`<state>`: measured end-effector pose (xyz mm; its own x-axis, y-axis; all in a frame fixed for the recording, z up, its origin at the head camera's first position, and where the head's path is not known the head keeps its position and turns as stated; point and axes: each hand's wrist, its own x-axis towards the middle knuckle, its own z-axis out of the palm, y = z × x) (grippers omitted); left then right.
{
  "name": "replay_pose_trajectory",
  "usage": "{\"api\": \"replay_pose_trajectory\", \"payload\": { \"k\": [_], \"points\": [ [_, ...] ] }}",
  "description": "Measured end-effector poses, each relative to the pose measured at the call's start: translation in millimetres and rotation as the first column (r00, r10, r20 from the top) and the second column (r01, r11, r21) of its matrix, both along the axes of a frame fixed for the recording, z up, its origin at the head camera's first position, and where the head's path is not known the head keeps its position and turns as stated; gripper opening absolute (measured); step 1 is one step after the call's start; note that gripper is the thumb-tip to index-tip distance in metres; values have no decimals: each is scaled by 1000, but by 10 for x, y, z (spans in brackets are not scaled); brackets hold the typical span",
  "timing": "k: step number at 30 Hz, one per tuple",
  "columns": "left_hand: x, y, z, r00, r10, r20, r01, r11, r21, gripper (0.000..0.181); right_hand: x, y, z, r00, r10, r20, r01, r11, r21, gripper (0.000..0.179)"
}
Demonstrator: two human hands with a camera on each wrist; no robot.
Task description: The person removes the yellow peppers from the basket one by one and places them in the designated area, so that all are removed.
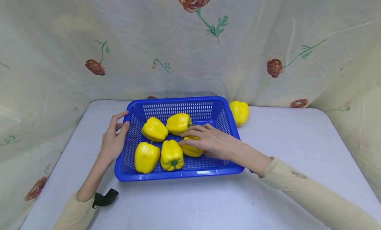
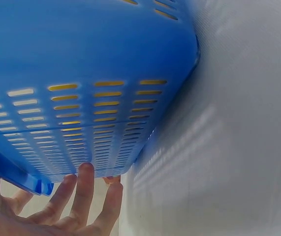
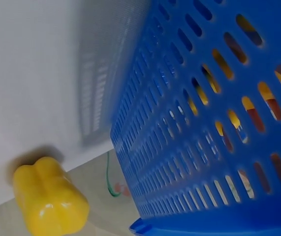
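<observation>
A blue plastic basket (image 1: 178, 177) with slotted walls holds several yellow bell peppers, among them one bell pepper (image 1: 154, 129) at the back left. My right hand (image 1: 215, 142) reaches over the basket's right wall. Its fingers curl over a bell pepper (image 1: 192, 151) inside, hiding part of it. At the left side, my left hand (image 1: 114, 137) touches the basket's rim. From the left wrist, its fingers (image 2: 83, 189) show extended along the outside of the slotted wall (image 2: 81, 108). In the right wrist view the right hand is mostly hidden behind the basket wall (image 3: 179, 147).
Outside the basket, another yellow bell pepper (image 1: 239, 113) lies by its back right corner. The basket stands on a white-covered table (image 1: 285, 137). A flowered curtain (image 1: 148, 41) hangs behind the table and along both sides. Something black (image 1: 106, 197) is strapped at the left wrist.
</observation>
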<state>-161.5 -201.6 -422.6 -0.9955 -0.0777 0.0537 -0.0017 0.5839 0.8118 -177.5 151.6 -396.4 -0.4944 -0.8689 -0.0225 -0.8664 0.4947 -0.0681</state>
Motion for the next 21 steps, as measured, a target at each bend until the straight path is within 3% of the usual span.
{"api": "replay_pose_trajectory", "payload": {
  "k": [14, 21],
  "points": [
    [11, 3, 16, 1000, 1, 2, -1, 1000, 3, 50, 57, 14, 100, 999, -43, -6, 43, 995, 92, 85],
    [11, 11, 9, 1000, 2, -2, -2, 1000, 3, 50, 55, 84, 192, 995, -86, -45, 89, 993, 71, 89]
  ]
}}
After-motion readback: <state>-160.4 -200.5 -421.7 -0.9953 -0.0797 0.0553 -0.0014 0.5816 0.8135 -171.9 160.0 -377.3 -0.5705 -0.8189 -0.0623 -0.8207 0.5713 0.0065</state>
